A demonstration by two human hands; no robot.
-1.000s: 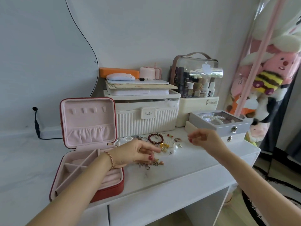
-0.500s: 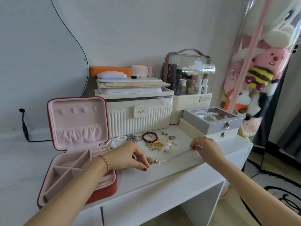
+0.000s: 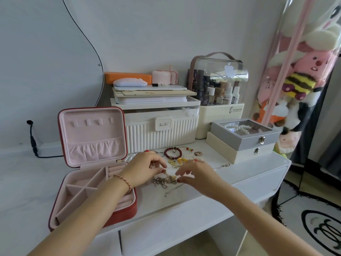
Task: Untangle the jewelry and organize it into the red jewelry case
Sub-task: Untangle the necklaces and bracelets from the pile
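- I'm pinching at the tangled chains (image 3: 164, 180) with my left hand (image 3: 143, 169) and right hand (image 3: 196, 175), beside the open red jewelry case (image 3: 118, 218).
- I'm judging that separating one strand comes next.

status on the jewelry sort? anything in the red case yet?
Done: red jewelry case is open, and the compartments in view look bare. In hand: left hand and right hand both pick at the tangled chains. Left: the dark bead bracelet, gold charms and the rest lie loose on the table.
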